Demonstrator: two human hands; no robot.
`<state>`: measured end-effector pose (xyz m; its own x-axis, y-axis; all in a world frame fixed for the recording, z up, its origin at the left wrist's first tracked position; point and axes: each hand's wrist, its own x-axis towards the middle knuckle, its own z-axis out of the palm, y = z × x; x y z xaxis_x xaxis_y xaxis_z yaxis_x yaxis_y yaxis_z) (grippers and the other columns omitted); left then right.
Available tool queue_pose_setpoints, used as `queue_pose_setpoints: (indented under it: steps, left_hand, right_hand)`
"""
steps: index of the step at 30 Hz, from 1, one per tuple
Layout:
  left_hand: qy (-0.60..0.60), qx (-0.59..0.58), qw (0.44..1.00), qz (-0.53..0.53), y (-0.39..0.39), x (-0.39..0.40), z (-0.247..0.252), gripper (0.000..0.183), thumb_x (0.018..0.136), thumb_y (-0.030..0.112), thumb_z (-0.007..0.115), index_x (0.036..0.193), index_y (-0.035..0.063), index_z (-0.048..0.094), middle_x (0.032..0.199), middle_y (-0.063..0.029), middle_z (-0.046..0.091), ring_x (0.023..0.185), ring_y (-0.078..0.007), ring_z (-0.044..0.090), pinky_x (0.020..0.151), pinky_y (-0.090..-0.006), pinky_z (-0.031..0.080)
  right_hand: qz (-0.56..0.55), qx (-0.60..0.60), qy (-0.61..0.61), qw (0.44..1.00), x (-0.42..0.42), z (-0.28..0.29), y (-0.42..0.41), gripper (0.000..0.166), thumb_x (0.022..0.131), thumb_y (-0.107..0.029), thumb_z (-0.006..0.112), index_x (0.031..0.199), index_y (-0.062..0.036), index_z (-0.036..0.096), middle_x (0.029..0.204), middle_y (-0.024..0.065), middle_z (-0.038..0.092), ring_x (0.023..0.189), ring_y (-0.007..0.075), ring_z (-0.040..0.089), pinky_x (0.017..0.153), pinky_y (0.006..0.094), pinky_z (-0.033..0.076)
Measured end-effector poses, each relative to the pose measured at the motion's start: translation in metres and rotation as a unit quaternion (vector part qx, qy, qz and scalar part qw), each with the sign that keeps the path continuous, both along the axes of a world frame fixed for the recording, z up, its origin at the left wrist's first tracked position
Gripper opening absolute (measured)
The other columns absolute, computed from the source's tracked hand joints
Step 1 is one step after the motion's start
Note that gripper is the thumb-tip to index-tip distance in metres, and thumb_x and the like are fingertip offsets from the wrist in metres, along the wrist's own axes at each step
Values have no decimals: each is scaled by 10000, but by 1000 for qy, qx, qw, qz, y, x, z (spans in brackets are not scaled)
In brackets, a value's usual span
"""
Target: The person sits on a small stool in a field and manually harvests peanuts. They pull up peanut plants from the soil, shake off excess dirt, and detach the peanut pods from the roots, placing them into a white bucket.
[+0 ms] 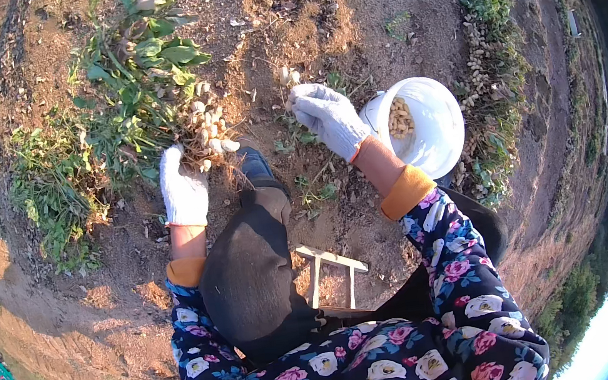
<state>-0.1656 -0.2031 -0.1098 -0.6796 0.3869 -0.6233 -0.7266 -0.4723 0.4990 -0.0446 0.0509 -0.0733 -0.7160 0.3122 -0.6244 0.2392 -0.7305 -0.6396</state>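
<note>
My left hand (185, 189), in a whitish knit glove, is closed around the root end of a peanut plant (142, 96). A cluster of pale peanut pods (210, 130) hangs from its roots beside the fingers, and its green leaves spread up and to the left. My right hand (324, 117), gloved alike, has its fingertips pinched together to the right of the pods. Pale pods (289, 76) show just beyond those fingertips; whether the fingers touch them I cannot tell. Right of that wrist, a white plastic bucket (437, 124) leans towards me with loose peanuts (400, 119) inside.
Another leafy heap (51, 196) lies at the left. A row of uprooted peanut plants (485, 48) runs along the right. A small wooden stool frame (333, 262) stands between my legs, and my boot (255, 165) rests on the soil beneath the held pods.
</note>
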Motion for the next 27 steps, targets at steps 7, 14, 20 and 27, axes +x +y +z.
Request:
queue_pose_setpoints:
  steps: [7,14,20,27]
  left_hand:
    - [174,-110,866,-455,65,24,106,310,945,314,509,1134,75,567,1048,-58,630,908,-154,605,740,-285,506]
    - [88,53,844,-527,105,94,187,246,954,207,506,1117,30,556,1026,-77,607,921,-172,613,768,-321,532]
    - [154,-1,891,-427,98,155,229,251,931,145,523,1154,31,537,987,-86,623,907,-201,622,778,-349,533]
    - [87,50,863,-495,86,205,255,232,904,55,468,1129,62,522,941,-105,620,908,-249,634,745,-377,534]
  right_hand:
    - [79,426,35,900,91,111,-10,169,884,-45,566,1039,-23,632,989,27,616,850,101,567,765,238,485]
    - [162,738,104,647,141,179,-50,238,800,-32,568,1030,-56,625,1140,140,577,993,327,600,827,380,514]
    - [36,666,145,731,202,191,-63,272,810,24,552,1057,-70,615,1159,135,567,927,280,626,724,346,531]
    - [-77,174,162,968,233,184,-55,401,967,-259,495,1295,-27,489,1189,54,565,1029,104,528,872,269,451]
